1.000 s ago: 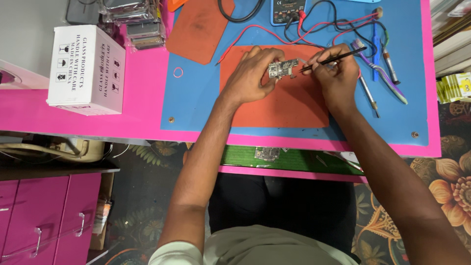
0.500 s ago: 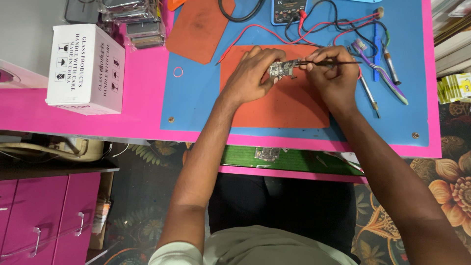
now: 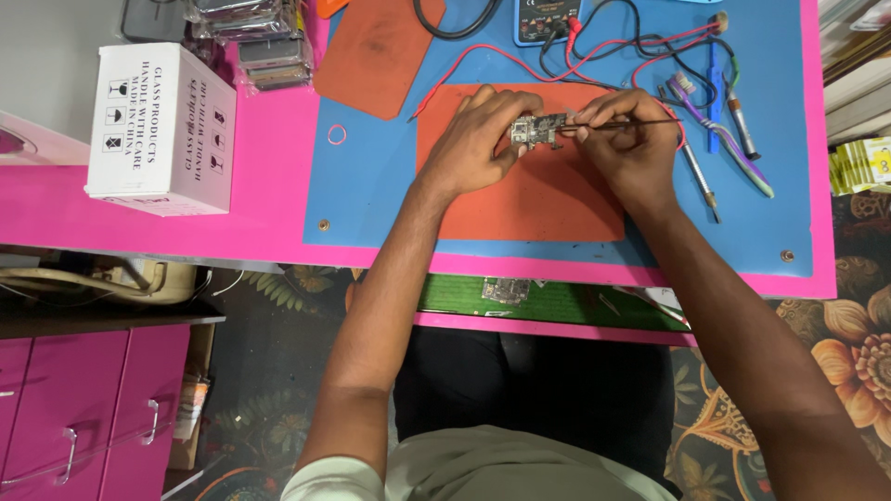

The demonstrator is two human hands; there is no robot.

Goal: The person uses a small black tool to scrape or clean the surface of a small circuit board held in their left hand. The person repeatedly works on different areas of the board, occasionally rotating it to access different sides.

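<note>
At the far left of the pink tabletop (image 3: 269, 199) stands a white cardboard box (image 3: 160, 130), with a stack of wrapped packets (image 3: 255, 37) behind it and a loose orange pad (image 3: 376, 56) beside those. The work sits further right, on the orange mat (image 3: 529, 190) laid over the blue mat (image 3: 371, 186). There the left hand (image 3: 478, 139) has its grip closed on a small circuit board (image 3: 536, 131), holding it raised just above the orange mat. The right hand (image 3: 631, 139) pinches a thin dark tool (image 3: 640, 122), its tip touching the board's right edge. By the look of it, the step in hand is fine probing or picking at a part on the board; the next move calls for a steady left hold and tiny, controlled pressure at the tip. To the right lie a toothbrush (image 3: 733, 139), a screwdriver (image 3: 698, 176) and a blue pen-like tool (image 3: 713, 88), with a multimeter (image 3: 548, 19) and its red and black leads (image 3: 631, 51) behind.
</note>
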